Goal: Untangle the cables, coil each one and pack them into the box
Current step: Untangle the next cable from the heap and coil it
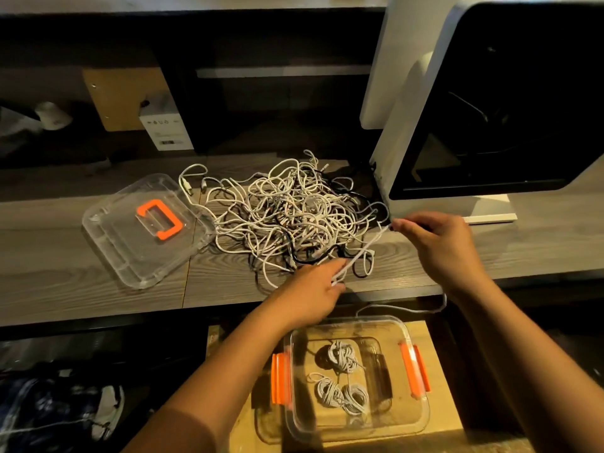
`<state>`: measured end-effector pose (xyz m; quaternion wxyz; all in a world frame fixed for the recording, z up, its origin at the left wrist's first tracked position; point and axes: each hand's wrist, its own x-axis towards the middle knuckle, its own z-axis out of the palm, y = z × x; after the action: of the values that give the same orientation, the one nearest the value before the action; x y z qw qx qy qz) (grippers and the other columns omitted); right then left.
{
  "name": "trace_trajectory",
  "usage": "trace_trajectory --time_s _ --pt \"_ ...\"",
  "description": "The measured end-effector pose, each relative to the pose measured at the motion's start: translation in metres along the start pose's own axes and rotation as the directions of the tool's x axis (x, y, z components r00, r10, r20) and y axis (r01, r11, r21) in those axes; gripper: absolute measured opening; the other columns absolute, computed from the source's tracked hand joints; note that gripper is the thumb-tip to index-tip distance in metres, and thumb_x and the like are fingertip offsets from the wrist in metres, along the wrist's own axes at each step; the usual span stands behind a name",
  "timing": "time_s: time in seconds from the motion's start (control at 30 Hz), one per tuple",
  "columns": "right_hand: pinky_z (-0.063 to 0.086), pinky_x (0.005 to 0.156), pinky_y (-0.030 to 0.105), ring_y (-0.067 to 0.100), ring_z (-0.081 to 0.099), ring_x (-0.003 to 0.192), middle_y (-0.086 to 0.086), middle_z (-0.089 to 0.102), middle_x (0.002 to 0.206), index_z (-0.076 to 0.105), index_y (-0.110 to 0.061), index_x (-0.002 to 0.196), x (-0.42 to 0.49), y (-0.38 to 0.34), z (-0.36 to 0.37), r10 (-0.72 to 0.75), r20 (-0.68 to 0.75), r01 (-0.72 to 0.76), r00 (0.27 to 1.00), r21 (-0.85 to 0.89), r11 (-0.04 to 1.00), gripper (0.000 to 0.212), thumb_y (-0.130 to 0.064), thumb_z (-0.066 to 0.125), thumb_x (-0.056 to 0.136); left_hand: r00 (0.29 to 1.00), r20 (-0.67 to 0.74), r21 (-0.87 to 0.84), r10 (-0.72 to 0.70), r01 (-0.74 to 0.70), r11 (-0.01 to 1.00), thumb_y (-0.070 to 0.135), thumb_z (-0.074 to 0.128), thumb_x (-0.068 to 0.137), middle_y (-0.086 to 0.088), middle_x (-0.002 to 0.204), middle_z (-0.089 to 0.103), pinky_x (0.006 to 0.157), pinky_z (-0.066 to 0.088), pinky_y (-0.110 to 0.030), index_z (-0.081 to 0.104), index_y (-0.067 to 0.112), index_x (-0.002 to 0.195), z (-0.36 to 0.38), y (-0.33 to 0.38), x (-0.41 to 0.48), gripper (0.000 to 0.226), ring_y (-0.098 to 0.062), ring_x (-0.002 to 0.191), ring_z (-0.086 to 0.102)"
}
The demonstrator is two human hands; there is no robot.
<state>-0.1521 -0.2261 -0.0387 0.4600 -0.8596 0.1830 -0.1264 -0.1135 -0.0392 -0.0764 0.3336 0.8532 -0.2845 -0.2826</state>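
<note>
Pulling white cable [366,246] from tangled pile [287,210] on worktop [81,289]. Left hand [313,289], right hand [438,246] at pile's front edge, both grips pinched on cable. Should pull slow, shake loops loose. Box [346,320] below pile, three coils [343,356] inside.

Dim wooden desk [81,289] beneath a white monitor [490,103].

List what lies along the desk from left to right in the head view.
clear lid with an orange handle → tangle of cables → right hand, pinching a white cable
</note>
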Motion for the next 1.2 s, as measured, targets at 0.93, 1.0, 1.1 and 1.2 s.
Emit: trace_trajectory --time_s 0.93,1.0,1.1,1.2 --pt "0.038 0.059 0.025 0.005 0.049 0.062 -0.011 0.056 0.064 0.072 -0.022 0.084 -0.018 -0.016 -0.002 -0.019 0.469 0.223 0.883 -0.384 0.896 0.023 -0.042 0.061 0.087 0.975 -0.220 0.399 0.016 0.074 0.914 0.081 0.019 0.066 0.011 0.096 0.042 0.071 0.032 -0.028 0.052 0.027 0.103 -0.017 -0.007 0.010 0.073 -0.009 0.089 0.042" --pt "0.034 0.053 0.022 0.004 0.047 0.057 -0.008 0.055 0.061 0.072 -0.020 0.081 -0.013 -0.017 -0.009 -0.047 0.417 0.206 0.908 -0.346 0.915 0.024 -0.041 0.063 0.085 0.985 -0.168 0.483 0.030 0.056 0.874 0.077 0.038 0.075 0.015 0.098 0.049 0.072 0.033 -0.027 0.052 0.033 0.104 -0.014 -0.002 0.003 0.055 -0.007 0.089 0.046" --pt "0.034 0.050 0.017 0.004 0.047 0.055 -0.007 0.057 0.061 0.073 -0.019 0.081 -0.009 -0.016 -0.012 -0.098 0.355 0.207 0.930 -0.281 0.937 0.018 -0.035 0.066 0.084 0.992 -0.106 0.411 0.061 -0.012 0.912 0.039 0.053 0.091 0.010 0.106 0.062 0.076 0.043 -0.027 0.058 0.036 0.110 -0.006 0.000 0.001 0.020 -0.014 0.092 0.059" --pt "0.038 0.056 0.023 0.006 0.049 0.058 -0.006 0.058 0.063 0.073 -0.015 0.085 -0.006 -0.010 -0.007 -0.083 0.263 0.121 0.961 -0.132 0.984 0.015 -0.027 0.064 0.087 0.996 -0.083 -0.143 0.037 -0.048 0.989 0.018 0.050 0.095 0.005 0.105 0.064 0.081 0.047 -0.028 0.053 0.045 0.117 -0.007 0.007 0.000 0.035 -0.011 0.085 0.059"
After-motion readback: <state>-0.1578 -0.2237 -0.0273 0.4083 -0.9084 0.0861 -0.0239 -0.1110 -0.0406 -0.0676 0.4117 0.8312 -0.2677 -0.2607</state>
